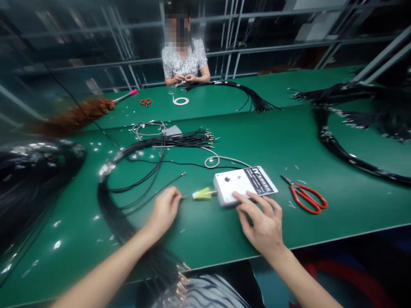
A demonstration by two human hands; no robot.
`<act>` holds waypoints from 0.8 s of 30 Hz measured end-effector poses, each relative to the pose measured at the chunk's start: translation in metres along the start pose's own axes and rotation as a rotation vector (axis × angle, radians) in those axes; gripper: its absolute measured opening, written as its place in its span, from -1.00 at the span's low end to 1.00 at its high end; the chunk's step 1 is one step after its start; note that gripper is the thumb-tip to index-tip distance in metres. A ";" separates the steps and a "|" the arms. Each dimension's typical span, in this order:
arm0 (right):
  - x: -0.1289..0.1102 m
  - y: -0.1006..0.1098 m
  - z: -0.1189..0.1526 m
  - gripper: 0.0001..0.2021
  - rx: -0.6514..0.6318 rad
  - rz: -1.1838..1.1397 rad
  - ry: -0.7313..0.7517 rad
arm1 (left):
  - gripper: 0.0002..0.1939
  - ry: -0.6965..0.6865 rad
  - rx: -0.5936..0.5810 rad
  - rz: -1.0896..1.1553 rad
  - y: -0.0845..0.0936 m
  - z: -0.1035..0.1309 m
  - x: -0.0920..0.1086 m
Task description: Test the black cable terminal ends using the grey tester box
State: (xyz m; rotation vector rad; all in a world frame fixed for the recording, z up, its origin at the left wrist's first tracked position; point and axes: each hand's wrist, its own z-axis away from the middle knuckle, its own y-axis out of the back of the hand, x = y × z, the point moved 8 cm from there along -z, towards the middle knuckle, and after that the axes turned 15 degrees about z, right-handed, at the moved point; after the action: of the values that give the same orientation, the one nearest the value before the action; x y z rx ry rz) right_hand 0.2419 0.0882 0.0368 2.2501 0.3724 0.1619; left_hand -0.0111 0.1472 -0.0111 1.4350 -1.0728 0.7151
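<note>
My left hand (165, 210) pinches a thin wire, its tip (184, 196) sticking out past the fingers toward the right. A short gap separates that tip from the yellow-green cone (202, 194) on a metal shaft, which juts from the left side of a white control box (236, 188). The box has a black knob, a small switch and a dark printed label. Resting on its front edge are the spread fingertips of my right hand (261, 218), which grips nothing. Left of the box curves a taped bundle of black cables (104, 188) with stripped ends.
Red-handled scissors (308, 197) lie right of the box. More black cable bundles (349, 158) lie at right and far left. Across the green table (257, 128), a co-worker (186, 64) handles thin white material beside a white tape roll (180, 101). A brown duster (83, 113) lies back left.
</note>
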 end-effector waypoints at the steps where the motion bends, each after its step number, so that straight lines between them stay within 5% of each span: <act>1: -0.001 0.001 0.000 -0.83 0.004 -0.015 -0.006 | -0.84 0.002 0.014 -0.002 0.003 0.002 0.000; 6: -0.018 0.007 0.014 -0.75 0.014 -0.124 -0.010 | -0.87 -0.018 0.110 -0.006 0.021 -0.017 0.004; 12: -0.042 -0.004 0.040 -0.74 -0.122 -0.253 0.118 | -0.88 0.012 0.476 -0.007 0.116 -0.118 0.002; 14: -0.039 -0.007 0.041 -0.75 -0.142 -0.271 0.085 | -0.84 0.048 0.488 0.000 0.133 -0.135 0.001; 16: -0.037 -0.009 0.040 -0.74 -0.150 -0.288 0.066 | -0.88 0.059 0.439 -0.005 0.129 -0.125 0.005; 18: -0.037 -0.011 0.040 -0.73 -0.150 -0.304 0.064 | -0.92 0.040 0.281 -0.017 0.103 -0.089 0.018; 19: -0.036 -0.012 0.040 -0.72 -0.151 -0.313 0.064 | -0.96 0.030 0.110 -0.010 0.080 -0.066 0.026; 21: -0.036 -0.014 0.040 -0.71 -0.159 -0.332 0.063 | -0.87 -0.032 -0.548 -0.055 0.012 0.000 0.047; 22: -0.036 -0.015 0.039 -0.71 -0.170 -0.342 0.065 | -0.87 -0.043 -0.786 -0.113 -0.010 0.036 0.054; 24: -0.037 -0.015 0.038 -0.71 -0.190 -0.365 0.067 | -0.87 -0.029 -0.957 -0.281 -0.027 0.080 0.059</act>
State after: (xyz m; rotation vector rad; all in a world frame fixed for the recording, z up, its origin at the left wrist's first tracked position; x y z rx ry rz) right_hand 0.2131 0.0583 0.0008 1.9570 0.7625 0.0762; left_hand 0.0252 0.0553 0.0174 0.7275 -0.9954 -0.0588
